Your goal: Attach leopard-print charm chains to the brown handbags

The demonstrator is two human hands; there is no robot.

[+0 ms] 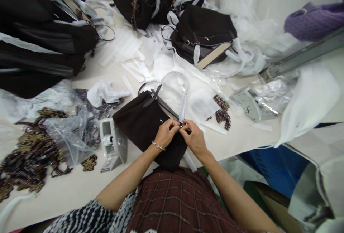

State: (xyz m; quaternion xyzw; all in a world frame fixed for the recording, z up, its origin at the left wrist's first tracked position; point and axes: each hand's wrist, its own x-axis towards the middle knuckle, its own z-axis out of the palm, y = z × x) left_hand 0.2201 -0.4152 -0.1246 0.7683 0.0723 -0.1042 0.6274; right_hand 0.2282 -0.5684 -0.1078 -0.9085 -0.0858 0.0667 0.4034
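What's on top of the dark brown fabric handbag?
Left hand and right hand meet over the handbag, fingers pinching a small shiny piece; a white-wrapped handle arches beyond. Fingers hide much of that piece.

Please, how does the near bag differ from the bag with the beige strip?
The left hand and right hand are at the near bag; no hand touches the far bag. The far bag bears a beige strip; the near bag shows none. Both are dark, with white wrapping.
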